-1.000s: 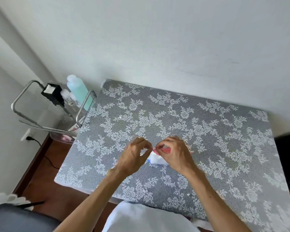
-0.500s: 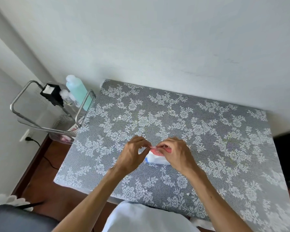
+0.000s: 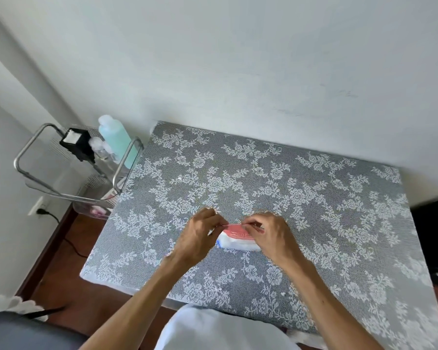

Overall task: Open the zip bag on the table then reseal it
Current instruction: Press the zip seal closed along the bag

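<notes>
Bare forearms [image 3: 321,294], no sleeves; white garment [image 3: 213,329].

**Grey lace, a red-topped bag, pale walls**

The table [image 3: 314,198] wears a grey cloth patterned all over with white lace roses and leafy sprigs; the zip bag [image 3: 238,238] shows a red band along its top, white below, with a touch of blue at its left corner; the wall [image 3: 238,59] is plain off-white; beside the table, a silver metal rack [image 3: 25,168] holds a mint-green bottle [image 3: 116,142] with a whitish cap and a black box [image 3: 80,145] with a white top; the floor [image 3: 68,281] is reddish brown.
</notes>
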Tool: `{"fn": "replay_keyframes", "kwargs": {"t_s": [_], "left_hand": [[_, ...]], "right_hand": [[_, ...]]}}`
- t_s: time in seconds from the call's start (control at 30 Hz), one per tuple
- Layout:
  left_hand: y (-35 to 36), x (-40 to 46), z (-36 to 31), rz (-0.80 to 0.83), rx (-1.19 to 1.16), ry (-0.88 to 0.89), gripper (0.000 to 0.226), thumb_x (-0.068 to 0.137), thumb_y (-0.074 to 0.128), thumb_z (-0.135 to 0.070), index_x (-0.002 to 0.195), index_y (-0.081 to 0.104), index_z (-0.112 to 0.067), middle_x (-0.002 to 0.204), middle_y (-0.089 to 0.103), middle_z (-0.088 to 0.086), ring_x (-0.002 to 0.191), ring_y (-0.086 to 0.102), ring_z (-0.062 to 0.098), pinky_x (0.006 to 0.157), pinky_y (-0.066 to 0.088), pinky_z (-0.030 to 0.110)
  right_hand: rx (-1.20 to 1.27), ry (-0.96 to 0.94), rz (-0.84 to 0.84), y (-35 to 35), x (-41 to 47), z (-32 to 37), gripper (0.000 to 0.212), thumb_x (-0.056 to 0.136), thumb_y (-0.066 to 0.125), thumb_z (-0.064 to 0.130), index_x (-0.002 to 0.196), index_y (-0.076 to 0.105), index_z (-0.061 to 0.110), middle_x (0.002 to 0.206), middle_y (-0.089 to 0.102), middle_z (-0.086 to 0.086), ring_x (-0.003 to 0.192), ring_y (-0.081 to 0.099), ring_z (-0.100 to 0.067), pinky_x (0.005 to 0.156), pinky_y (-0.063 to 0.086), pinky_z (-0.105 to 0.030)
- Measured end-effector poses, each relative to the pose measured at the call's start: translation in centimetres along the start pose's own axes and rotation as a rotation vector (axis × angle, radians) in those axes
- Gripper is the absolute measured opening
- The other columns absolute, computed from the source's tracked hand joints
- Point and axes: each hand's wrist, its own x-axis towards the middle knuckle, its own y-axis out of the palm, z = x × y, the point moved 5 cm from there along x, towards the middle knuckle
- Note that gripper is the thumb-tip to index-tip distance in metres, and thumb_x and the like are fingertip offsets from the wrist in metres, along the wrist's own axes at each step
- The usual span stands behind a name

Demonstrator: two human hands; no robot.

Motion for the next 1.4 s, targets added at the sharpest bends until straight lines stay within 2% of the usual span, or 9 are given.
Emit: {"fn": "replay_keyframes", "kwargs": {"t_s": [0.17,0.33,0.43,0.5,0.67,0.87,1.03,1.27,1.4], "left_hand": [[-0.3,0.2,0.3,0.005,-0.070,-0.040,0.008,0.087,0.070,-0.009,0.095,0.074,-0.009,0.088,0.066,-0.001,0.068,0.063,0.010,0.061,0.057,0.029],[-0.7,0.1,0.7,0.017,-0.083,-0.033,0.013,0.085,0.073,-0.014,0.098,0.073,-0.012,0.088,0.065,-0.003,0.071,0.061,0.006,0.064,0.056,0.026],[-0.3,0.3,-0.2,0.017,0.070,0.046,0.025,0.087,0.071,-0.029,0.108,0.069,-0.016,0.098,0.068,-0.002,0.088,0.061,0.010,0.081,0.053,0.028],[0.3,0.8,-1.1,0.014,0.124,0.091,0.022,0.088,0.069,-0.031,0.103,0.069,-0.016,0.097,0.069,-0.003,0.090,0.060,0.011,0.085,0.050,0.031],[0.6,1.2,-1.7,0.048,0.100,0.095,0.012,0.090,0.065,-0.021,0.094,0.071,-0.011,0.090,0.069,0.000,0.085,0.058,0.013,0.076,0.053,0.030],[-0.5,1.5,-0.8,0.103,0.031,0.116,0.013,0.090,0.066,-0.017,0.095,0.072,-0.006,0.091,0.068,0.003,0.087,0.058,0.013,0.075,0.053,0.023],[-0.7,1.8,-0.3,0.121,0.043,0.150,0.012,0.090,0.066,-0.013,0.095,0.072,-0.004,0.091,0.069,0.006,0.086,0.059,0.015,0.073,0.054,0.023],[-5.6,1.2,5.4,0.007,0.048,-0.046,0.011,0.085,0.069,-0.004,0.096,0.071,-0.001,0.094,0.068,0.007,0.076,0.066,0.015,0.073,0.058,0.022],[-5.3,2.0,4.6,0.037,0.106,0.028,0.012,0.088,0.066,-0.013,0.097,0.071,-0.007,0.097,0.066,0.001,0.079,0.063,0.007,0.075,0.057,0.019]], "right_hand": [[0.042,0.015,0.001,0.1,-0.1,0.1,0.037,0.084,0.055,0.043,0.107,0.069,0.018,0.098,0.074,0.001,0.067,0.057,0.007,0.056,0.048,-0.004],[0.055,-0.015,0.036,-0.6,-0.3,-0.7,0.031,0.087,0.059,0.031,0.111,0.068,0.013,0.107,0.071,-0.004,0.081,0.065,-0.007,0.069,0.057,-0.018],[0.036,-0.031,0.034,-0.5,-0.2,-0.6,0.023,0.089,0.065,0.019,0.111,0.068,0.012,0.107,0.071,-0.006,0.084,0.067,-0.012,0.075,0.059,-0.026],[0.028,-0.049,0.032,-0.2,-0.2,-0.2,0.022,0.089,0.066,0.018,0.109,0.068,0.011,0.105,0.070,-0.006,0.084,0.067,-0.013,0.076,0.059,-0.029],[0.014,-0.079,0.037,0.0,-0.3,-0.4,0.020,0.088,0.066,0.018,0.107,0.069,0.014,0.102,0.067,0.000,0.080,0.062,-0.006,0.075,0.054,-0.016],[-0.037,-0.097,0.061,-1.1,-0.6,-1.6,0.032,0.086,0.052,0.033,0.106,0.069,0.013,0.099,0.066,0.003,0.080,0.061,-0.006,0.075,0.056,-0.021],[-0.106,-0.090,0.026,-1.9,-0.7,-2.8,0.022,0.088,0.060,0.028,0.104,0.069,0.016,0.099,0.065,0.004,0.079,0.059,-0.004,0.072,0.052,-0.015],[-0.132,0.205,-0.030,-6.5,-2.7,-9.9,0.016,0.091,0.061,0.017,0.106,0.066,0.017,0.104,0.068,-0.004,0.067,0.055,-0.001,0.051,0.048,-0.016],[-0.042,0.140,-0.023,-5.9,-1.7,-7.9,0.016,0.090,0.064,0.024,0.106,0.065,0.024,0.106,0.068,0.004,0.084,0.062,-0.007,0.063,0.044,-0.009]]}}
